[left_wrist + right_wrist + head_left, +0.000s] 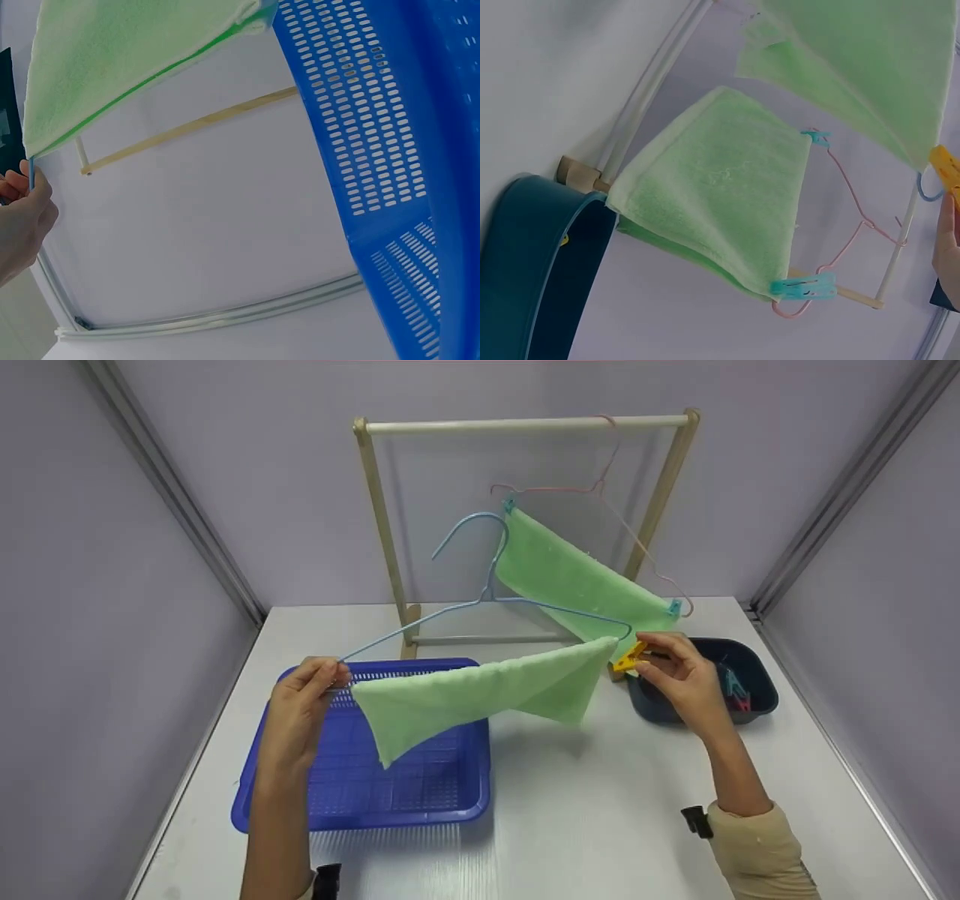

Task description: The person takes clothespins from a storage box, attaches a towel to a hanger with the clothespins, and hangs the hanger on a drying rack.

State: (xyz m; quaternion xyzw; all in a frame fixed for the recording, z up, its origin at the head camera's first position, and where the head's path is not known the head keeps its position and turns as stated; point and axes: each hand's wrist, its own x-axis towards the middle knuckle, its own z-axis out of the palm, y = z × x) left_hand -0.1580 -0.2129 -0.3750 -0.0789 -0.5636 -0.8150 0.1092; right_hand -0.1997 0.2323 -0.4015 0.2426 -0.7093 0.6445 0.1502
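I found the left grip [298,712] pinching the blue hanger [487,597], the right grip [686,679] pinching a yellow clothespin [628,657]; more tilt, I judged, could slide its green cloth [480,690] off

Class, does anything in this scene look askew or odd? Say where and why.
Yes: the pink hanger on the rail looks askew. In the head view, it and its green cloth slope down to the right, unlike the near-level rail; it may be tilted, turned or both.

beige slvs [759,844], blk wrist gear [697,822]
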